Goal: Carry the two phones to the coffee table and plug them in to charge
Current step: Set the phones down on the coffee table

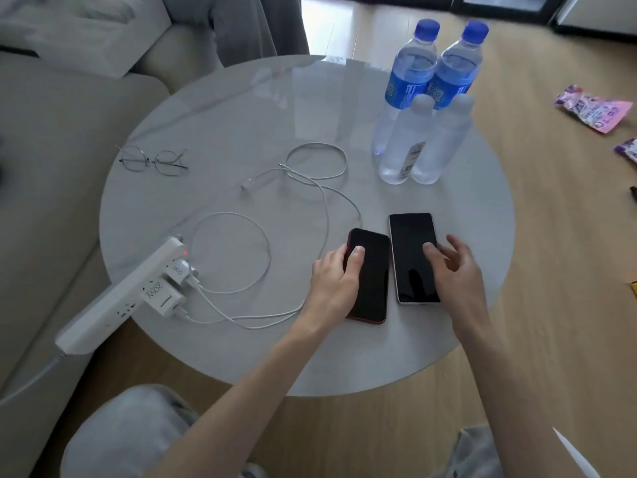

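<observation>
Two phones lie face up, side by side, on the round grey coffee table point(213, 119). The red-edged phone point(374, 281) is on the left, and my left hand point(336, 282) grips its left edge with the thumb on the screen. The longer white-edged phone point(412, 250) lies to its right; my right hand point(455, 270) rests fingertips on its screen, fingers spread. Two white charging cables point(265, 250) run in loops from two white chargers point(172, 288) plugged into a white power strip point(113, 301). One cable's free plug point(246, 184) lies mid-table; the other cable ends near the red-edged phone's top.
Several water bottles point(424, 108) stand at the table's far right. A pair of glasses point(153, 160) lies at the left. A beige sofa point(51, 139) borders the left side. Snack packets point(593, 110) lie on the wooden floor at right. My knees show at the bottom.
</observation>
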Tool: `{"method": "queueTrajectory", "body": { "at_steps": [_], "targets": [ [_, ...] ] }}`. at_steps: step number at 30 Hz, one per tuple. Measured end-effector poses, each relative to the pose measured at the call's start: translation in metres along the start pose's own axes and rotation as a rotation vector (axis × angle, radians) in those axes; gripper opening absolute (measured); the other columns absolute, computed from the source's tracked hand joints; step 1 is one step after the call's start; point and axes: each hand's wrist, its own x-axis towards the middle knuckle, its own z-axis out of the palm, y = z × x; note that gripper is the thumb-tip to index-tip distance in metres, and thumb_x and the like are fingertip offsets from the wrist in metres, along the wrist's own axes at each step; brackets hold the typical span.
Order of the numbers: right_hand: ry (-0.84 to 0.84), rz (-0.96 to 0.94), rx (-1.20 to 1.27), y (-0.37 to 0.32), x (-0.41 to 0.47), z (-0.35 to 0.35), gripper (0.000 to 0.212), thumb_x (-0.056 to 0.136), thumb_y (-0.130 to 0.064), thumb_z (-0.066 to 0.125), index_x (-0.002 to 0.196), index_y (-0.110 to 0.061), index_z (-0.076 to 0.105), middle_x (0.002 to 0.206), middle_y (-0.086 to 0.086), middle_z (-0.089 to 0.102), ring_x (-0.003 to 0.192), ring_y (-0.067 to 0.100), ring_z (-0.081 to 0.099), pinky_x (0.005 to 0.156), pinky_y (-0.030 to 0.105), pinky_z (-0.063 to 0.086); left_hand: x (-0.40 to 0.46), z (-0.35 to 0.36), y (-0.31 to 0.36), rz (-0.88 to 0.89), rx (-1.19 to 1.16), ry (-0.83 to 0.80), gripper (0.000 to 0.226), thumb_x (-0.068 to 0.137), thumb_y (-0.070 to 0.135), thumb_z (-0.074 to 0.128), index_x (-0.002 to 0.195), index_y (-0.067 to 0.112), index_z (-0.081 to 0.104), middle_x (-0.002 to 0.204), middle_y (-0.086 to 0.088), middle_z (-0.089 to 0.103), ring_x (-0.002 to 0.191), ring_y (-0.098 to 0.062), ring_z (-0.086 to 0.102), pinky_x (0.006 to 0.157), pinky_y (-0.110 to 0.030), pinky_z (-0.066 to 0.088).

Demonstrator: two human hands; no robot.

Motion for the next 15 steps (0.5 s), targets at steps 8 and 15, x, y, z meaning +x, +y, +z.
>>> {"method": "queueTrajectory", "body": {
  "at_steps": [8, 15],
  "targets": [
    [-0.01, -0.106, -0.421, -0.003, -0.018, 0.025, 0.077, 0.087, -0.049, 0.066, 0.15, -0.015, 0.037, 0.152, 0.013, 0.037, 0.142, 0.029, 0.033, 0.117, 0.043, 0.029, -0.006, -0.01, -0.012, 0.126, 0.242, -0.127, 0.067, 0.1, 0.058, 0.025, 0.152, 0.017, 0.035, 0.158, 0.003, 0.036, 0.146, -0.014, 0.02, 0.122, -0.035, 0.016],
    [-0.115, -0.304, -0.274, -0.073, -0.012, 0.103, 0.055, 0.09, -0.033, 0.068, 0.136, -0.008, 0.054, 0.125, 0.01, 0.067, 0.111, 0.024, 0.064, 0.099, 0.041, 0.049, -0.018, -0.024, -0.021, 0.283, 0.161, -0.18, 0.045, 0.108, 0.03, 0.026, 0.143, 0.016, 0.049, 0.152, -0.004, 0.046, 0.145, -0.019, 0.033, 0.121, -0.039, 0.023]
  ]
}}
